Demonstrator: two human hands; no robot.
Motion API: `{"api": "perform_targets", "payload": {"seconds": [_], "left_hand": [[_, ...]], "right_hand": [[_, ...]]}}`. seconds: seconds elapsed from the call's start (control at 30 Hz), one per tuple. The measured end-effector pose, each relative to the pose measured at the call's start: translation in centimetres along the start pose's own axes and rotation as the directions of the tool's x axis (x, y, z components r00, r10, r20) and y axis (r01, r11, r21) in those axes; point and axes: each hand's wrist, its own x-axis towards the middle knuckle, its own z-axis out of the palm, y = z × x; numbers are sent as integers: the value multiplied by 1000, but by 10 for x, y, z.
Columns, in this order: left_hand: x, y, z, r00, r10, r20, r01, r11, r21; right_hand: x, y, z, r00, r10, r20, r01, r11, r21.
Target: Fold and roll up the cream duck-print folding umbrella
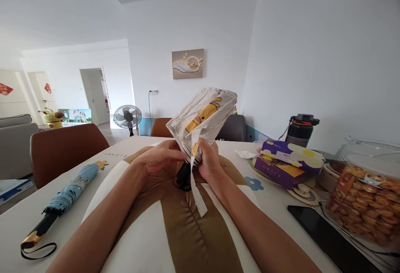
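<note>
A folded umbrella (200,118), cream with a yellow cartoon figure, is tilted up and to the right in front of me. Its short black handle (183,175) points down over a brown-and-white cushion (200,231). My right hand (208,158) is closed around the umbrella's lower right side, thumb over the base of its loose white strap (197,194), which dangles below. On the lower left side, my left hand (161,155) has its fingers at the canopy's edge, partly hidden behind the fabric.
A blue folded umbrella (71,189) with a black wrist loop lies at left on the table (125,143). To the right are purple boxes (281,169), a dark bottle (300,129), a clear tub of cookies (365,198), a phone (325,239) and cables. Chairs (65,148) stand around.
</note>
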Motion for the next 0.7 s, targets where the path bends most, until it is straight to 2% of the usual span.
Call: {"api": "perform_targets", "payload": {"seconds": [0.1, 0.2, 0.33, 0.5, 0.6, 0.7], "left_hand": [[-4, -4, 4, 977, -131, 170, 85, 962, 258], [-3, -9, 6, 964, -174, 202, 61, 881, 469], [2, -18, 6, 981, -55, 184, -52, 846, 530], [3, -24, 8, 992, -29, 122, -46, 816, 576], [2, -25, 15, 998, -22, 61, -26, 722, 691], [0, -24, 23, 998, 54, -45, 9, 544, 839]], "right_hand": [[0, -2, -4, 1000, 23, -5, -22, 998, 55], [0, -6, -3, 1000, -5, -1, 5, 996, 87], [0, -10, 2, 995, -98, -6, 98, 993, 66], [1, -5, 7, 997, 5, -79, -5, 1000, -6], [1, -3, 7, 992, 4, -124, -6, 1000, -15], [0, -5, 7, 990, -23, -140, 17, 999, -44]]}}
